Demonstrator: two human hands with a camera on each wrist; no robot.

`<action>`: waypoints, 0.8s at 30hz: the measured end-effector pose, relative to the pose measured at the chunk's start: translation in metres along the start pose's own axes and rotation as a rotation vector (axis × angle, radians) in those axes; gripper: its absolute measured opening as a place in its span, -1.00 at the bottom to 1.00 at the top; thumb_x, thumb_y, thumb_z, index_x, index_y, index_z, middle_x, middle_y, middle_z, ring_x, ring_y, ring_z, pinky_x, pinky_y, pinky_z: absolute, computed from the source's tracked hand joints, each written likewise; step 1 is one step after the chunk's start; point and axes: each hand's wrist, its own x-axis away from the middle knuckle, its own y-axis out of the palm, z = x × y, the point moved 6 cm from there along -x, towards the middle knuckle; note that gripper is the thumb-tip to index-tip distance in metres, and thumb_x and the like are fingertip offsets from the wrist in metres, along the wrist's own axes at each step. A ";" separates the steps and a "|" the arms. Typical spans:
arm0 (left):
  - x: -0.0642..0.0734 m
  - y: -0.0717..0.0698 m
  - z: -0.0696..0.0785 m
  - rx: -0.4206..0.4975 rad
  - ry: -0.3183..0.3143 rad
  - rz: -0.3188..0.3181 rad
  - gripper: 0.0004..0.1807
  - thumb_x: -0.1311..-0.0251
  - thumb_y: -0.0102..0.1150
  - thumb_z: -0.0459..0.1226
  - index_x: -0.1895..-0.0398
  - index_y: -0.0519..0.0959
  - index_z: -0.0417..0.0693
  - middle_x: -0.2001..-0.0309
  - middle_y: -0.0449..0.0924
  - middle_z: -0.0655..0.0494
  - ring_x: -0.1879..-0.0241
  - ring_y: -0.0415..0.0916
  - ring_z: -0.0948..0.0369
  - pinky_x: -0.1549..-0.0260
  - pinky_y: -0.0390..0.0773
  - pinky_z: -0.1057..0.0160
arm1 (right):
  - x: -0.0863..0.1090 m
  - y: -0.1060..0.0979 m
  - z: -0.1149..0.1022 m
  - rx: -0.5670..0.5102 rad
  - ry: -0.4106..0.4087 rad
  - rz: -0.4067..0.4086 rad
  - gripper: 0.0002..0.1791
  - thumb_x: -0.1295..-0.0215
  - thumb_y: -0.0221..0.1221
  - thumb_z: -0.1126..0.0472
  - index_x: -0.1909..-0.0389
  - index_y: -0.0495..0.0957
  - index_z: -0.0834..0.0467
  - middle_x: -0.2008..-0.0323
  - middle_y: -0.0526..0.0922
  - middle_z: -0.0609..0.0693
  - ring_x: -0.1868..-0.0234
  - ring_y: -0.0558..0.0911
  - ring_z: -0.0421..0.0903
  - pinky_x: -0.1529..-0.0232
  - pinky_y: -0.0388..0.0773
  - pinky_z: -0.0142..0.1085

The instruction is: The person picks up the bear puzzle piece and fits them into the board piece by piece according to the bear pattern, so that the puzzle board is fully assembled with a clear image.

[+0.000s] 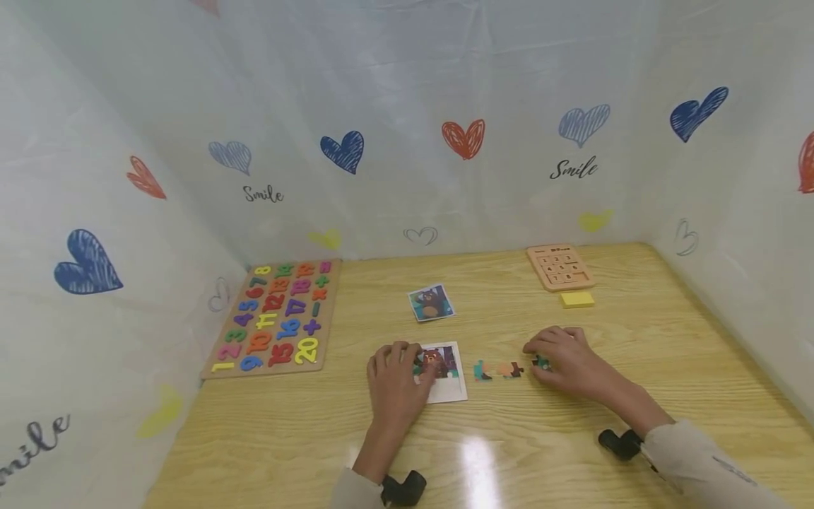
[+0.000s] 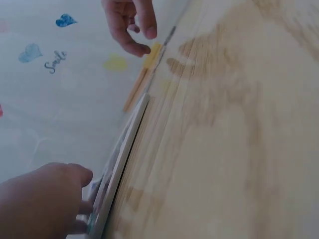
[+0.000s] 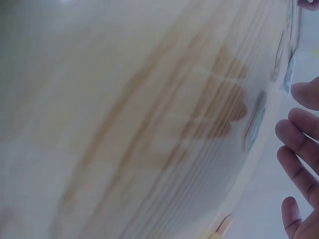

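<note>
In the head view, a white-bordered jigsaw tray [image 1: 453, 390] lies on the table, its upper part filled with a bear picture. My left hand [image 1: 397, 382] rests at its left side, thumb over the picture and fingers along the edge. To the tray's right lie loose jigsaw pieces: a teal and orange piece [image 1: 481, 370] and a peach and brown piece [image 1: 511, 369]. Over a dark green piece [image 1: 542, 362] hovers my right hand [image 1: 569, 362], partly covering it. The right wrist view shows the right fingers [image 3: 294, 137] loosely bent and apart, beside a piece [image 3: 255, 122].
A bear picture card [image 1: 431, 302] lies beyond the tray. At the left is a number board [image 1: 324, 311] with coloured numerals. A wooden sliding number puzzle [image 1: 559, 267] and a yellow block [image 1: 577, 300] sit at the back right. White curtains [image 1: 394, 205] surround the table.
</note>
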 end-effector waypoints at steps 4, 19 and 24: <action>0.000 -0.006 -0.006 0.097 0.039 -0.039 -0.74 -0.35 0.18 -0.07 0.01 0.68 0.10 -0.07 0.57 0.11 -0.18 0.36 -0.06 -0.21 0.26 -0.23 | -0.007 0.004 -0.008 -0.052 -0.047 0.044 -0.76 -0.12 0.41 0.29 0.16 0.70 0.09 0.16 0.66 -0.12 0.05 0.57 -0.02 0.00 0.26 0.16; 0.003 -0.015 -0.035 0.216 0.215 -0.267 -0.43 -0.33 0.15 0.10 -0.39 0.43 0.26 -0.37 0.38 0.22 -0.38 0.21 0.06 -0.35 0.13 -0.14 | -0.029 0.021 -0.042 -0.111 -0.103 0.013 -0.77 -0.16 0.35 0.30 0.13 0.69 0.11 0.15 0.66 -0.10 0.03 0.56 -0.04 -0.01 0.28 0.14; 0.005 -0.018 -0.043 0.208 0.251 -0.311 -0.38 -0.27 0.19 0.10 -0.39 0.44 0.26 -0.39 0.37 0.22 -0.43 0.14 0.03 -0.37 0.01 -0.17 | -0.033 0.025 -0.046 -0.108 -0.114 -0.010 -0.76 -0.16 0.39 0.26 0.12 0.70 0.10 0.15 0.66 -0.10 0.02 0.55 -0.04 0.02 0.28 0.11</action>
